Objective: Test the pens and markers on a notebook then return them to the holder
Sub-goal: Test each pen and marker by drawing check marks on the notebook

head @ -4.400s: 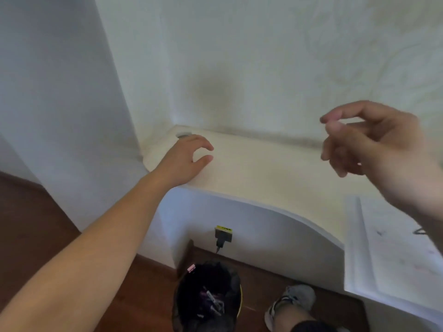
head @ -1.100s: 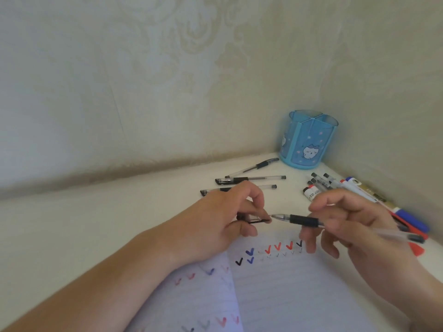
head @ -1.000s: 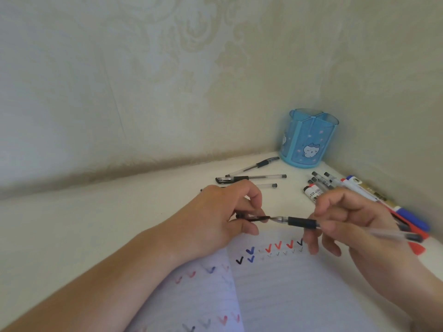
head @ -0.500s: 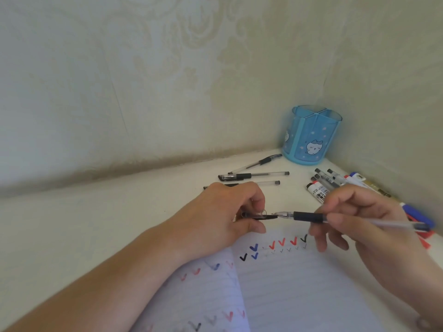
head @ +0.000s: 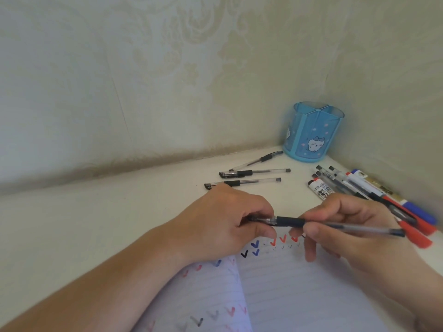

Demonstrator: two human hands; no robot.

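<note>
My right hand (head: 347,226) pinches a clear gel pen (head: 340,225) with a black grip, held level above the open lined notebook (head: 287,291). My left hand (head: 227,224) pinches the pen's cap (head: 260,219) over its tip. The page carries red, blue and black tick marks. The blue pen holder (head: 311,133) stands in the far right corner; I see nothing in it.
Three capped black gel pens (head: 249,173) lie on the white desk (head: 96,224) behind my left hand. A row of several pens and red and blue markers (head: 359,185) lies along the right wall. Patterned walls close the desk at the back and right.
The view swung from the desk's left end to the notebook corner. Within the last second my hands came together and the cap slid onto the pen tip.
</note>
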